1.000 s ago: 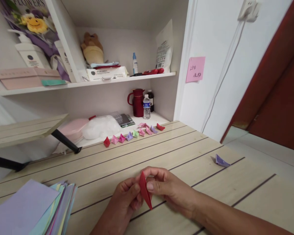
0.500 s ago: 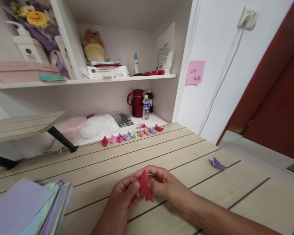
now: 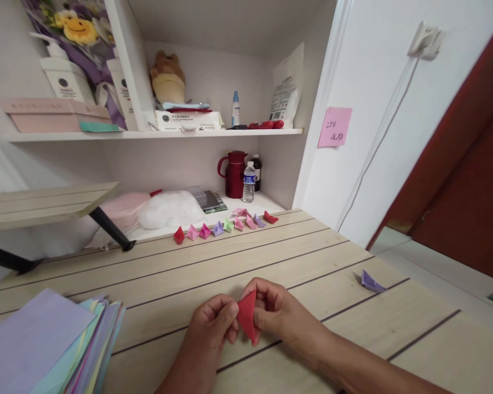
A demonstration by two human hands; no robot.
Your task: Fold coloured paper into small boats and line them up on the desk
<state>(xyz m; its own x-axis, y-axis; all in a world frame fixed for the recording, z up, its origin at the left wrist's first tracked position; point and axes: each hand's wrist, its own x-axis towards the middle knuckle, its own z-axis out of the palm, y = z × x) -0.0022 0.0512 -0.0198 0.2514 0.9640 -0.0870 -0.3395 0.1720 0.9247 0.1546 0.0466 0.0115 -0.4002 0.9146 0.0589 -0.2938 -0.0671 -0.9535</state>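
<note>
Both hands meet low over the wooden table [image 3: 296, 257], pinching a small folded red paper piece [image 3: 247, 315] between them. My left hand [image 3: 213, 328] grips its left side with thumb and curled fingers. My right hand [image 3: 279, 314] holds the right side, fingers bent over the top edge. The red piece stands as a narrow triangle, point down. A stack of coloured paper sheets [image 3: 49, 345] lies at the near left. A lone folded purple piece [image 3: 371, 282] rests on the table to the right.
A row of several small folded paper pieces [image 3: 224, 225] lines the table's far edge. Behind it are a red jug [image 3: 233, 173], a water bottle [image 3: 248, 182] and a white bag [image 3: 170, 209]. A raised wooden board [image 3: 45, 200] juts in at left. A pink note [image 3: 334, 127] hangs on the wall.
The red piece has been turned between my fingers, from a thin edge-on sliver to a broader triangle face. Both hands stayed together at the same spot; the view shifted slightly.
</note>
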